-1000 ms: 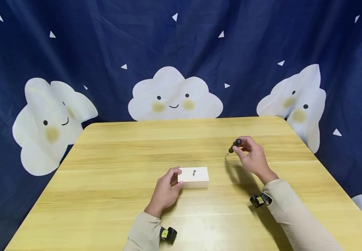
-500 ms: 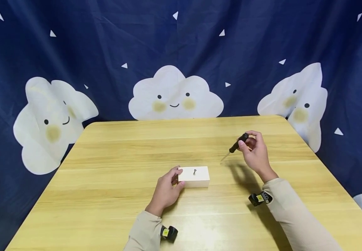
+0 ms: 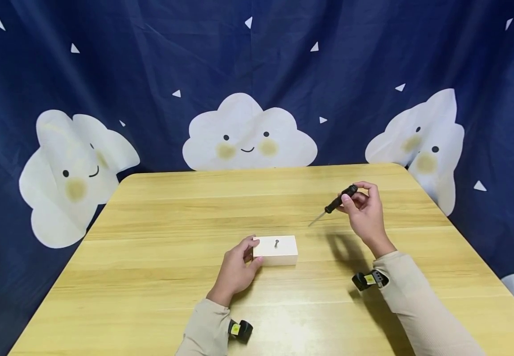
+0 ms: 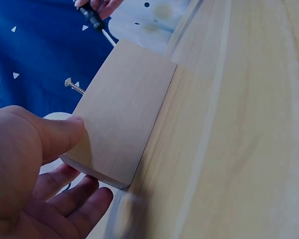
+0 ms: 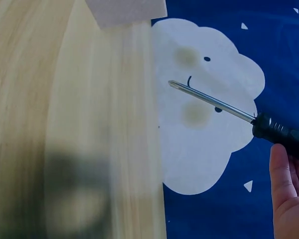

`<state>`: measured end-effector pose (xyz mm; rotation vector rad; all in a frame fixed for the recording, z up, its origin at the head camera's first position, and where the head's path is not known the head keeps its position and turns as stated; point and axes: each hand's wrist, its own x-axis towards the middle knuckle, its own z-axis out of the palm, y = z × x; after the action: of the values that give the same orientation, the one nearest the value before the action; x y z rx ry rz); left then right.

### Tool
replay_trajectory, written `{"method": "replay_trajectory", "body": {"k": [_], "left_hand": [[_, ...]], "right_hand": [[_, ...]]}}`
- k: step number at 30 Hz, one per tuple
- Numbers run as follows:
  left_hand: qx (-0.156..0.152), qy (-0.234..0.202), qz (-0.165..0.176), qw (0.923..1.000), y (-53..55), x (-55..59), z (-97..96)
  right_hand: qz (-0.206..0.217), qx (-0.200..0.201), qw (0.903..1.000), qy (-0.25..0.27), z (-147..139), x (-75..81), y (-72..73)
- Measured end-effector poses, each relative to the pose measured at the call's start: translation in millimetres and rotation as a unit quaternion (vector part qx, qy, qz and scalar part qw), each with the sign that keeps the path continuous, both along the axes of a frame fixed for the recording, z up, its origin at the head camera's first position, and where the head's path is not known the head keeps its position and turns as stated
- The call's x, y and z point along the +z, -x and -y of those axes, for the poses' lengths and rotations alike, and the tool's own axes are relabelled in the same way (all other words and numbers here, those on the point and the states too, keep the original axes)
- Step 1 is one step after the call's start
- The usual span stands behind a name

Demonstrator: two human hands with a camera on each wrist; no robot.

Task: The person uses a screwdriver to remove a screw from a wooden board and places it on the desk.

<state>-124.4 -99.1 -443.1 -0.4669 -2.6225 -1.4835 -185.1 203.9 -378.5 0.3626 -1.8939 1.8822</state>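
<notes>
A pale rectangular wooden block lies on the table, its left end gripped by my left hand between thumb and fingers. From its top face stands a screw, slightly tilted; the left wrist view shows the threaded shank of the screw partly exposed. My right hand holds a screwdriver by its black handle, raised above the table to the right of the block. Its metal shaft slants down to the left, and the cross-shaped tip points free in the air, apart from the screw.
The wooden table extends around both hands. Behind it hangs a dark blue curtain with white clouds and triangles. A black camera is strapped at each wrist, over beige sleeves.
The screwdriver has swung from nearly end-on to slanting, more of its handle and shaft now showing. My right hand has risen slightly. The left hand and block stay in place.
</notes>
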Motion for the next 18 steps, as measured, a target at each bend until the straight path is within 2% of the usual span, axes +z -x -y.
{"method": "replay_trajectory", "body": {"k": [6,12,18], "left_hand": [[-0.005,-0.026,0.011,0.9996,-0.5,1.3,-0.7],[-0.01,-0.032,0.011,0.9994,-0.4,0.4,-0.2],[-0.012,-0.033,0.011,0.9993,-1.2,2.3,-0.4]], "right_hand": [[-0.004,0.001,1.0,0.002,0.1,6.6,-1.1],[-0.008,0.0,1.0,-0.002,1.9,9.9,-2.8],[-0.015,0.015,0.9996,0.02,6.2,12.1,-4.6]]}}
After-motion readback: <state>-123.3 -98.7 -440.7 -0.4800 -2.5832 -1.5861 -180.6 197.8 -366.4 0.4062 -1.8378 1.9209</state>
